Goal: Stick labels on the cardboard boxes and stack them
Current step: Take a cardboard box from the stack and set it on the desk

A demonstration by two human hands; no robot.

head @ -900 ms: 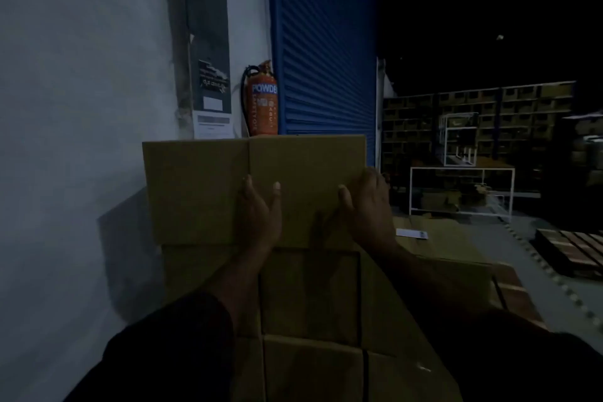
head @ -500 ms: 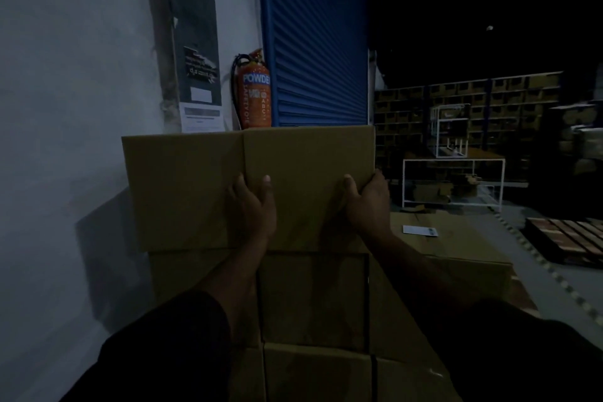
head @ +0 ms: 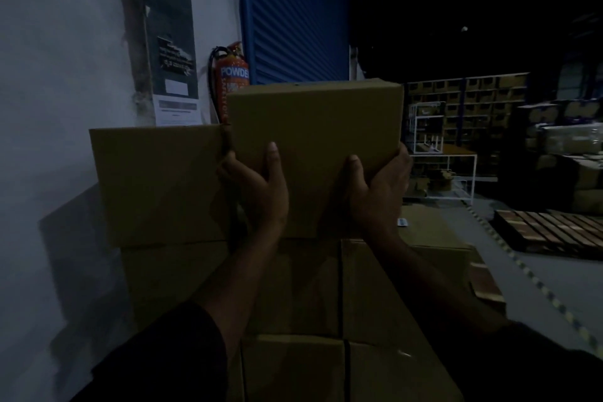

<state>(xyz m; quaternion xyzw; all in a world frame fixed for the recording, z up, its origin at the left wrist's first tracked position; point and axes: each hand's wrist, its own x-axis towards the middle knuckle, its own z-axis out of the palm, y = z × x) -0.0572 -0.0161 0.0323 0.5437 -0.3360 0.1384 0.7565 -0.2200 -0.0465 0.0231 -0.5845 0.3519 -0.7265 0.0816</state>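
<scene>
Head view: gripping a cardboard box (head: 315, 153) with both hands, raised above the stack (head: 293, 287) of brown cartons. Left hand (head: 257, 192) clasping the box's lower left edge, thumb lying up the near face, fingers curling round the left side. Right hand (head: 380, 188) clasping the lower right corner, thumb up on the near face, fingers wrapping round the right side. Sitting higher than its neighbour, the held box, top edge well above that of the second box (head: 160, 186) just to its left, the two looking to touch or nearly touch along their sides; whether the bottom is resting on the stack, hidden behind the hands, cannot tell. Resting on top of the stack against the white wall (head: 58, 75), that second box. Dark sleeves (head: 169, 356) filling the bottom of the frame. Hanging on the wall behind, a red fire extinguisher (head: 232, 81) marked POWDER, beside a blue roller shutter (head: 293, 13). Lying on a lower carton to the right, a small white label (head: 403, 222), partly hidden by the right wrist. Showing dimly further right, a wooden pallet (head: 551, 228) on the floor, a white metal frame table (head: 440, 173) and shelves (head: 463, 98) of boxes in the dark background.
</scene>
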